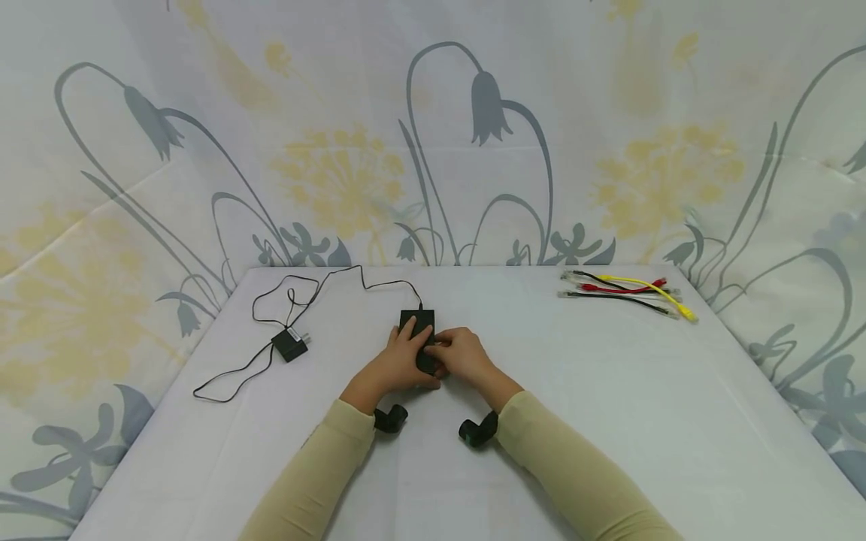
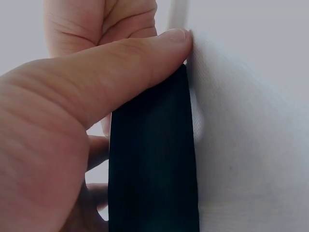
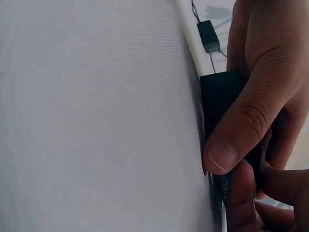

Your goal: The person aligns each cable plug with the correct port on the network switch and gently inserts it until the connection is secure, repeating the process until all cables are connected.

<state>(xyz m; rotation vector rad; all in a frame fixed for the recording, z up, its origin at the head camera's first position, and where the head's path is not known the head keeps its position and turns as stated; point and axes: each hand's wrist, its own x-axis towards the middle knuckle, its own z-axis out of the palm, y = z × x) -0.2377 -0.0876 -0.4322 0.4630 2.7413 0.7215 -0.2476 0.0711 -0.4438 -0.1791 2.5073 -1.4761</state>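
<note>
Fig.: two hands at a black box (image 2: 153, 169), which lies nr. the middle of the white tabletop (image 1: 676, 391); the L hand (image 1: 399, 362) is partly closed on it, fingers spread over the top and thumb across the near end; the R hand (image 1: 463, 353) is nearly closed, bent fingertips pinching the box's R edge (whether a small part sits between them cannot be told); progress, as judged: one connection appears done, i.e. the thin lead (image 1: 365, 287) runs into the box's far end; the pwr adapter (image 1: 289, 345) lies off to L, prongs bare, so mains hookup looks undone; the network cables (image 1: 622, 291) lie loosely bunched at far R, well apart from the box, w/ no visible link to it, so cabling w/ them prob. remains
</note>
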